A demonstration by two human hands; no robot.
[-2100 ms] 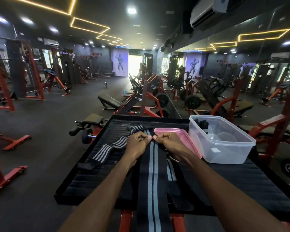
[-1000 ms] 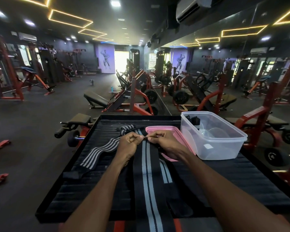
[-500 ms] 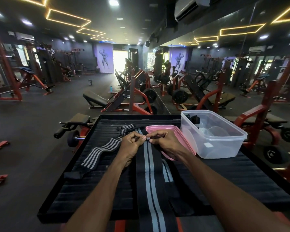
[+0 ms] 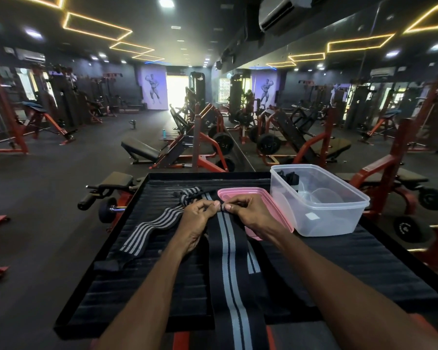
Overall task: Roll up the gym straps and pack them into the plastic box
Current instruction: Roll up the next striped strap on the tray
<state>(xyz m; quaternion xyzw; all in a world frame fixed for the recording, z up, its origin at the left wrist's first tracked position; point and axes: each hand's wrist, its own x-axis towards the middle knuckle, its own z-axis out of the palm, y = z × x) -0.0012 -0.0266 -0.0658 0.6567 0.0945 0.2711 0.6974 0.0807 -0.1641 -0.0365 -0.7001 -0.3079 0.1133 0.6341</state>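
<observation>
Only just begun. Long black cloth strap with two grey stripes [image 4: 229, 251] lay flat down the middle of the tray, running from 12 o'clock back to 6 o'clock and off the near edge. Far end pinched between left hand [image 4: 197, 218] and right hand [image 4: 250, 214], fingers curled tight on it, the first small fold of the roll perhaps started there. Nearly all of its length not yet rolled.

Second black strap with thin grey stripes [image 4: 149, 227] lay loose at 10 o'clock from the hands, not rolled at all. Clear plastic box [image 4: 321, 213] stood open at 2 o'clock, just beside the right hand. Something dark already sat in its far corner, too hard to tell what. Pink plastic lid [image 4: 240, 194] lay flat, partly under the right hand, touching the box.

Left to do, by the look of it: roll both straps, put them in, maybe close the lid.

All of it on a big black ribbed tray [image 4: 127, 294] with a raised rim. Around it, a dim gym with a dark floor, red and black machines, benches and weight plates, yellow light lines on the ceiling, a mirror wall at 1 o'clock.
</observation>
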